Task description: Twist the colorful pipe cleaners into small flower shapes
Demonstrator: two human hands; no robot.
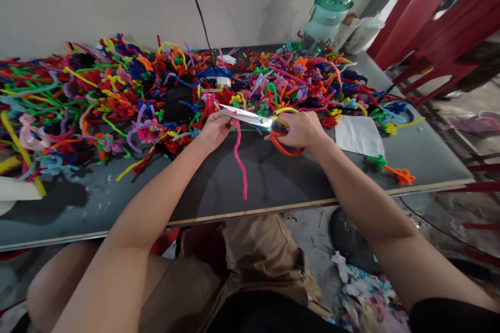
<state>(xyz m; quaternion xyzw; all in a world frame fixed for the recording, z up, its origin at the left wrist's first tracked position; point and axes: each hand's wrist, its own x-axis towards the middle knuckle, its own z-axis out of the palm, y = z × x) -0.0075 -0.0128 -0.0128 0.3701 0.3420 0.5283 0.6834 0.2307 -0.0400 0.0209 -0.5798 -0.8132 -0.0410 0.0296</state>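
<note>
My left hand (216,131) pinches a pink pipe cleaner (241,165) near its top, and the long end dangles over the dark table top. In my right hand (302,131) is a pair of scissors (253,117) with one yellow and one orange-red handle loop. Its silver blades point left and reach my left fingertips, crossing the pink pipe cleaner just above where it hangs down. A small pink flower-like shape (210,102) shows by my left fingers; whether it joins the pipe cleaner is unclear.
Heaped pipe cleaners (117,77) and flowers cover the table's back. A green plastic bottle (326,20) and paper cups (363,34) stand at back right. A white sheet (359,135) lies right of my hand. Red chairs (414,10) stand beyond; scraps (367,291) litter the floor.
</note>
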